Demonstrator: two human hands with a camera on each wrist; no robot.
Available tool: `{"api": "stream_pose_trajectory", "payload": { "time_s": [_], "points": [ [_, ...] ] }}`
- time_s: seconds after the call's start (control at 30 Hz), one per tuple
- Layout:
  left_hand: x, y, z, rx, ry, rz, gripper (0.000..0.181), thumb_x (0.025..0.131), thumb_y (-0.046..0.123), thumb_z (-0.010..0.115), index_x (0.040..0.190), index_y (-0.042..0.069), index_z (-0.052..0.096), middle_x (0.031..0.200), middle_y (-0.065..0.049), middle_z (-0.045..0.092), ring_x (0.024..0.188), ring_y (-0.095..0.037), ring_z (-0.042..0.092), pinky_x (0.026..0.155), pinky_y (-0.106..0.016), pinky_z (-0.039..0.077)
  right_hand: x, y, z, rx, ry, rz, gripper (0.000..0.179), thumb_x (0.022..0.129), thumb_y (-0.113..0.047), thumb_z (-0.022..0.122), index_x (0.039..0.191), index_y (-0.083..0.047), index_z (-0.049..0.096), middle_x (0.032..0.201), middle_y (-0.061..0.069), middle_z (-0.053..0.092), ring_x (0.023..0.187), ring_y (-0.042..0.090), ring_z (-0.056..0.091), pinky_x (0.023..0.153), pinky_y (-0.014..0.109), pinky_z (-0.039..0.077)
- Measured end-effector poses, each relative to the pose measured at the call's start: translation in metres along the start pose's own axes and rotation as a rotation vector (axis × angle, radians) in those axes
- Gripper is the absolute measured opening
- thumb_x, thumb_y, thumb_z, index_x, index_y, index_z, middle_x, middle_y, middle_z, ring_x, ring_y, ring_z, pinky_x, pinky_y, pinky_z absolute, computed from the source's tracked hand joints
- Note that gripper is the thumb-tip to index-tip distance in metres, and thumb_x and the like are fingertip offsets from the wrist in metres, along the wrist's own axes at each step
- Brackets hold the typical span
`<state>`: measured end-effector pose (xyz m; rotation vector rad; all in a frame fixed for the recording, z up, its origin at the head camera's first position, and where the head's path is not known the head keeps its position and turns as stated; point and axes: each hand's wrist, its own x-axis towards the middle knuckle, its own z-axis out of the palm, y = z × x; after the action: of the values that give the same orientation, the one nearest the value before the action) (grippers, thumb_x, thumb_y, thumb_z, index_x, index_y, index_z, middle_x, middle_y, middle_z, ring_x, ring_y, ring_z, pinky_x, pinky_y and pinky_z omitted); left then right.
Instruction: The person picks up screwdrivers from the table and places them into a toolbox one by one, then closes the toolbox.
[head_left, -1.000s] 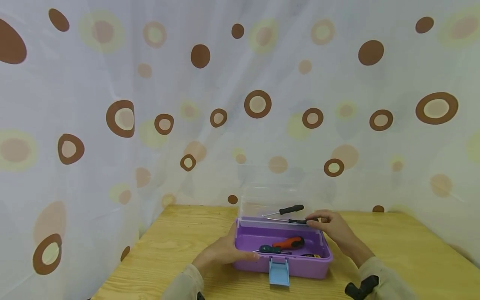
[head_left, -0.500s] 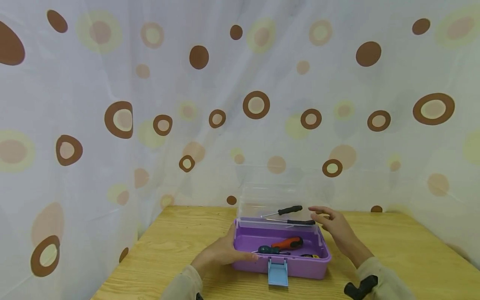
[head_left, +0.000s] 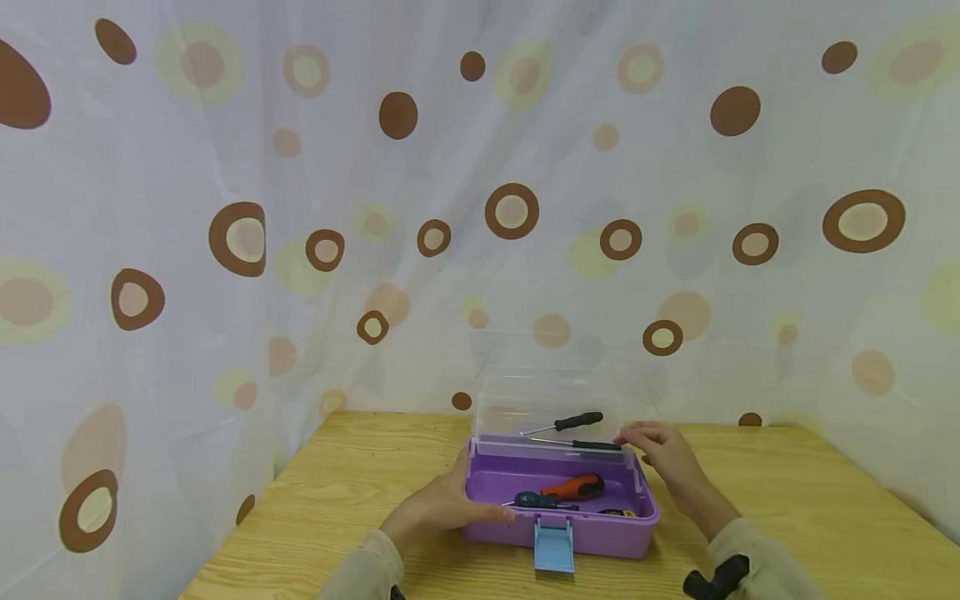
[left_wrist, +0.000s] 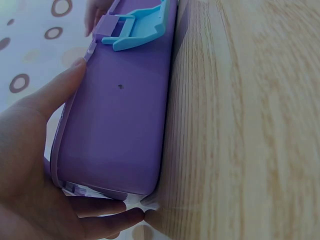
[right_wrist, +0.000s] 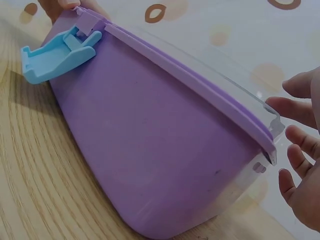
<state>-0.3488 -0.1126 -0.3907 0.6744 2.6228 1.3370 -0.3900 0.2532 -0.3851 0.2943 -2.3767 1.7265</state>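
A purple toolbox [head_left: 510,533] stands on the table with its clear lid [head_left: 547,387] raised at the back. My left hand [head_left: 442,502] grips the box's left end, thumb along the front rim. At the back right corner, my right hand [head_left: 667,462] has its fingers apart, one fingertip at the edge of the clear plastic [right_wrist: 277,125]. A black-handled screwdriver [head_left: 579,421] and another black-handled screwdriver [head_left: 597,446] lie at the clear plastic part. Inside the box are an orange-and-black handled screwdriver [head_left: 576,487] and a dark green handled screwdriver [head_left: 534,500].
A light blue latch [head_left: 553,547] hangs down at the box's front. Partly hidden by the front rim is a small black-and-yellow thing [head_left: 618,512]. The wooden table [head_left: 322,492] reaches back to a white curtain [head_left: 420,167] with brown and yellow rings.
My right hand let go of the lower black-handled screwdriver and drew back up and right. It has since come down to the clear part's right end. My left hand stays in place.
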Motion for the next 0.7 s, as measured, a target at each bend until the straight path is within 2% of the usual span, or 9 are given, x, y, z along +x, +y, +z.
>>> {"api": "stream_pose_trajectory", "payload": {
  "time_s": [0.27,0.53,0.63,0.7],
  "points": [
    [0.002,-0.0007,-0.0001,-0.004,-0.011,-0.01,0.134,0.077,0.053,0.086,0.166,0.011,-0.005,0.148,-0.02,0.049,0.127,-0.036,0.054,0.109,-0.063,0.036,-0.0003,0.0003,0.0012,0.006,-0.012,0.008,0.039,0.108,-0.025,0.058,0.124,0.009,0.067,0.138,0.021,0.056,0.133,0.038,0.047,0.106,0.06,0.038],
    [0.0039,-0.0018,0.0011,-0.001,-0.009,-0.022,0.135,0.076,0.057,0.086,0.166,0.009,-0.004,0.151,-0.022,0.046,0.129,-0.038,0.052,0.11,-0.063,0.035,-0.0019,0.0033,0.0001,0.012,-0.001,0.009,0.039,0.107,-0.028,0.061,0.123,0.007,0.068,0.133,0.016,0.061,0.131,0.036,0.049,0.105,0.059,0.039],
    [0.0051,-0.0025,-0.0027,-0.055,-0.017,0.016,0.125,0.082,0.054,0.083,0.166,0.008,0.002,0.152,-0.021,0.046,0.132,-0.038,0.051,0.111,-0.063,0.035,-0.0024,0.0024,0.001,0.014,-0.004,0.007,0.041,0.106,-0.031,0.063,0.123,0.006,0.068,0.131,0.014,0.063,0.131,0.037,0.05,0.106,0.06,0.039],
    [0.0067,-0.0019,-0.006,-0.089,0.0,0.02,0.116,0.086,0.056,0.078,0.166,0.007,0.009,0.154,-0.021,0.045,0.136,-0.04,0.047,0.112,-0.063,0.033,-0.0025,0.0001,0.0016,0.025,-0.004,0.002,0.042,0.105,-0.031,0.063,0.124,0.006,0.067,0.131,0.015,0.063,0.131,0.038,0.049,0.107,0.061,0.038]
  ]
}}
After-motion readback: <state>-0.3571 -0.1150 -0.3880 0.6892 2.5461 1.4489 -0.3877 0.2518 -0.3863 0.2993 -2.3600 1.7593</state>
